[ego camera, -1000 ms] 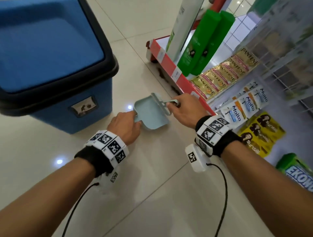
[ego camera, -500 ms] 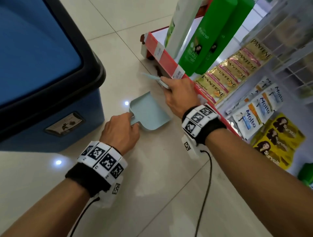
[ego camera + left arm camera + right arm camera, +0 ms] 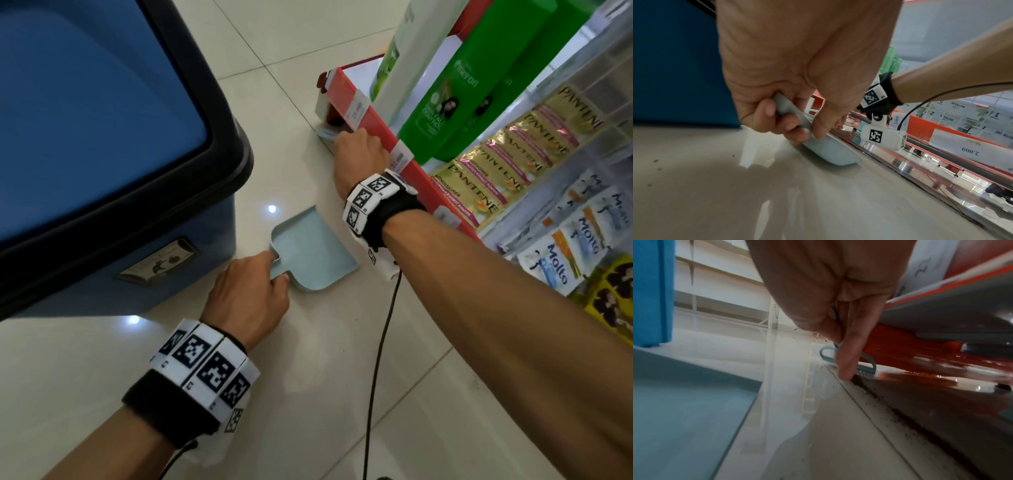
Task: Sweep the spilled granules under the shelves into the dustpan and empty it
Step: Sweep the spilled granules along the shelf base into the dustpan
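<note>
A pale blue dustpan (image 3: 308, 246) lies flat on the tiled floor beside the shelf. My left hand (image 3: 246, 294) grips its short handle (image 3: 789, 112) with curled fingers. Further along the shelf front, my right hand (image 3: 359, 157) holds a small blue-grey brush (image 3: 849, 360), bristles down on the floor at the shelf's lower edge. A dark line of granules (image 3: 890, 405) runs along the floor under the red shelf edge (image 3: 380, 137), from the brush back toward the dustpan.
A big blue bin (image 3: 102, 154) with a black rim stands close on the left of the dustpan. The shelf (image 3: 479, 120) on the right holds green shampoo bottles and sachet strips. Pale floor tiles (image 3: 308, 394) stretch toward me.
My right hand carried the brush away from the dustpan, further along the shelf front, and lowered it to the floor. My left hand stayed on the dustpan handle.
</note>
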### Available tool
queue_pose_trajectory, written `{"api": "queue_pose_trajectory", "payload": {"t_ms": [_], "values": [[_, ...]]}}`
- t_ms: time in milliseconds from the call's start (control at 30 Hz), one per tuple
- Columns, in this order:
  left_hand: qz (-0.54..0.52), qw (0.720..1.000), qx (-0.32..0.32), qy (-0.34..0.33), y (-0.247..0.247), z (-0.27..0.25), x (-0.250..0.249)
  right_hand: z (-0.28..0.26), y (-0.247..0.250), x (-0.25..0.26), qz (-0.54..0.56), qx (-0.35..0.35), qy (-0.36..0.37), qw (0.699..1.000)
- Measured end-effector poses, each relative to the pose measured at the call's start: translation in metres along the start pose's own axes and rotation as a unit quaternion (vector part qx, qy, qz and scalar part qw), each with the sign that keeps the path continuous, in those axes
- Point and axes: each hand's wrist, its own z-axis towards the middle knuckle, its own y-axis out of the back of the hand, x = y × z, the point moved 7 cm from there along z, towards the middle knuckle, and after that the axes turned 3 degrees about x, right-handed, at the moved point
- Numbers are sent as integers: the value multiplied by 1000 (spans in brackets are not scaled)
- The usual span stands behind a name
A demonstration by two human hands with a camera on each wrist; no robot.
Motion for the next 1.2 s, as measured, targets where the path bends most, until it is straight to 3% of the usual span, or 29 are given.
{"api": "queue_pose_trajectory", "payload": {"t_ms": [167, 267, 467, 633, 833, 933, 1100, 1200], "values": [[-2, 1000, 2, -5, 1, -2, -2, -59, 2, -24, 18, 66, 4, 998], [7, 1000, 5, -7, -4, -3, -4, -92, 15, -34, 10, 67, 7, 998], [24, 1000, 9, 1, -9, -2, -8, -46, 47, 0, 9, -13, 59, 998], [22, 999, 29, 10, -9, -8, -5, -15, 21, -2, -33, 71, 45, 996], [-7, 998, 52, 24, -9, -13, -2, -87, 12, -41, -26, 147, 43, 988], [-15, 998, 59, 21, -15, -14, -6, -97, 29, -56, -19, 124, 44, 991], [-7, 997, 70, 24, -24, -13, -9, -48, 51, -11, -16, 51, 77, 996], [-12, 997, 71, 26, -23, -12, -8, -24, 36, 15, -51, 86, 83, 992]]}}
